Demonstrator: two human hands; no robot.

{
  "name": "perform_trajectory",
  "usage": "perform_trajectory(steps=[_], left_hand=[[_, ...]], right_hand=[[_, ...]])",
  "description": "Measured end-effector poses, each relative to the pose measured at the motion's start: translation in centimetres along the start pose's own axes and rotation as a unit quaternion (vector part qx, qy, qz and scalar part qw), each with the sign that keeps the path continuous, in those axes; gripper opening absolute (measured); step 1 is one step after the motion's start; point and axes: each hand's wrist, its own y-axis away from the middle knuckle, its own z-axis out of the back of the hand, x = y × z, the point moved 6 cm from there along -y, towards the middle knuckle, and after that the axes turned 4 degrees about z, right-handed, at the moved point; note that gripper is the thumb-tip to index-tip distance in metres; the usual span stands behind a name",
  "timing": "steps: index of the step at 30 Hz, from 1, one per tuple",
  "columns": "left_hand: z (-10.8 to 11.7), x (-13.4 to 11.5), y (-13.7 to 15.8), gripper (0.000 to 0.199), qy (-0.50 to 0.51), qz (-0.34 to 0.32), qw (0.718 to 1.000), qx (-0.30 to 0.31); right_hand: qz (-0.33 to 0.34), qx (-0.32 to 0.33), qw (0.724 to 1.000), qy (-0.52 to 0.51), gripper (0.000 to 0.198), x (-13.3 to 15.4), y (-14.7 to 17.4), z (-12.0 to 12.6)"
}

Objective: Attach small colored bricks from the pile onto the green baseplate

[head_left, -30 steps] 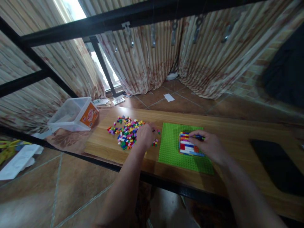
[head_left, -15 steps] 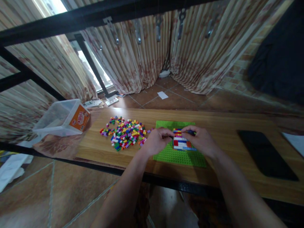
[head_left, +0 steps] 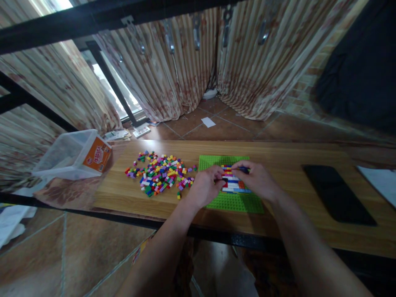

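Note:
A green studded baseplate (head_left: 235,205) lies on the table in front of me. On it is a flat build of toy bricks (head_left: 232,186) in rows of white, red, yellow, blue and orange. My left hand (head_left: 206,186) is at the build's left side, thumb and fingers closed together; something small and dark shows at the fingertips, too small to name. Over the build's far right part, my right hand (head_left: 255,176) has its fingers pinched, with dark blue showing under them. Whether it grips a loose brick or touches the build is hidden.
A pile of loose coloured bricks (head_left: 163,173) spreads left of the baseplate. At the table's left end stands a clear plastic bin (head_left: 66,159) with an orange label. To the right lie a black flat slab (head_left: 338,194) and white paper (head_left: 379,179).
The whole view has shifted slightly. My left hand has tilted a little at the build's left side, its thumb now lower over the bricks. The right hand stays over the far right part.

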Motion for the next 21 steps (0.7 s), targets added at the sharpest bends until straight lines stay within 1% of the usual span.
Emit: perform_trajectory(steps=[3, 6, 9, 15, 21], left_hand=[[-0.1, 0.1, 0.0, 0.014, 0.002, -0.001, 1.0, 0.002], [-0.3, 0.2, 0.0, 0.016, 0.002, -0.007, 1.0, 0.001], [-0.5, 0.3, 0.0, 0.016, -0.002, -0.017, 1.0, 0.001], [-0.4, 0.1, 0.1, 0.017, -0.021, -0.019, 1.0, -0.007], [-0.4, 0.0, 0.3, 0.027, -0.05, 0.002, 0.999, -0.007]], right_hand=[[0.004, 0.008, 1.0, -0.011, 0.035, 0.3, 0.1, -0.2], [-0.005, 0.008, 1.0, -0.003, 0.043, 0.2, 0.2, -0.5], [-0.006, 0.021, 1.0, -0.001, 0.047, 0.1, 0.2, -1.0], [0.015, -0.003, 1.0, 0.003, 0.043, -0.2, 0.1, -1.4], [0.035, -0.014, 0.999, 0.024, 0.041, -0.3, 0.1, -1.4]])
